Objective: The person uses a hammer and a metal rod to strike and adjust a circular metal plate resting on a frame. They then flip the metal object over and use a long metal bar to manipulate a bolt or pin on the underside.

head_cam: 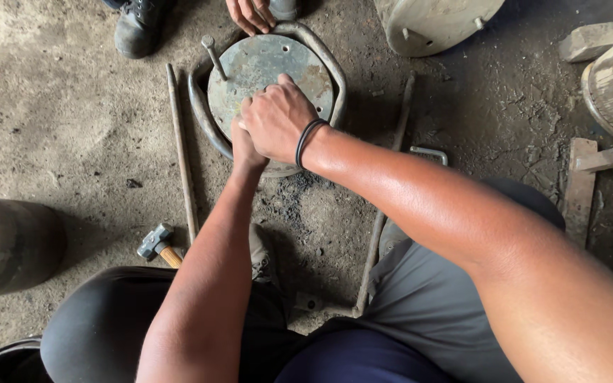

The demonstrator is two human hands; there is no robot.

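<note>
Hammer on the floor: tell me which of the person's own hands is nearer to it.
Left. The left hand presses the near edge of the round metal plate, up and right of the hammer. The right hand lies on the plate, farther right.

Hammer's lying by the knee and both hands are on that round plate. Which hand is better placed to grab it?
Probably the left hand. The hammer lies on the ground just outside the left forearm, a short pull back. The right hand rests on top of the round plate and would have to cross over the left arm.
</note>
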